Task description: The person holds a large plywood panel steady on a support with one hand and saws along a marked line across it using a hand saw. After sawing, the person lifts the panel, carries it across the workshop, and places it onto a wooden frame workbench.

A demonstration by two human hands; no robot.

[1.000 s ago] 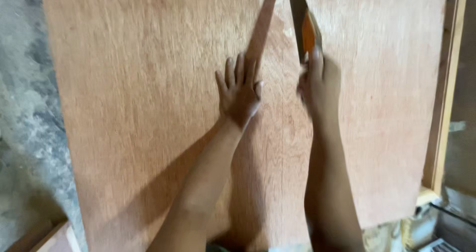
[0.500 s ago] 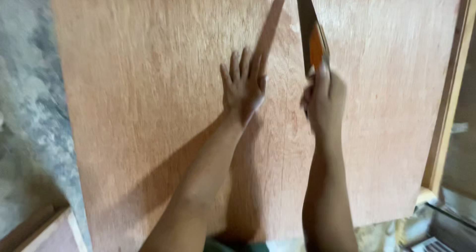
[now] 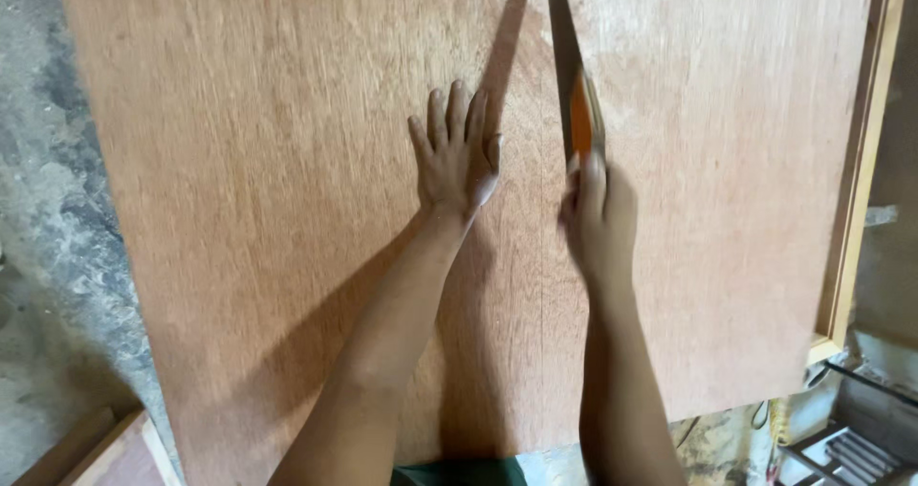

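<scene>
Rough grey concrete floor (image 3: 48,209) beneath large plywood sheet (image 3: 268,161). Left hand (image 3: 457,151) flat on sheet, fingers spread narrowly. Right hand (image 3: 598,213), just beside, fingers wrapped around orange-handled handsaw (image 3: 572,94).

The left hand (image 3: 457,156) lay flat on the reddish plywood sheet (image 3: 239,209). The right hand (image 3: 598,213) gripped the orange handle of a handsaw (image 3: 572,84), its blade standing in the sheet.
</scene>
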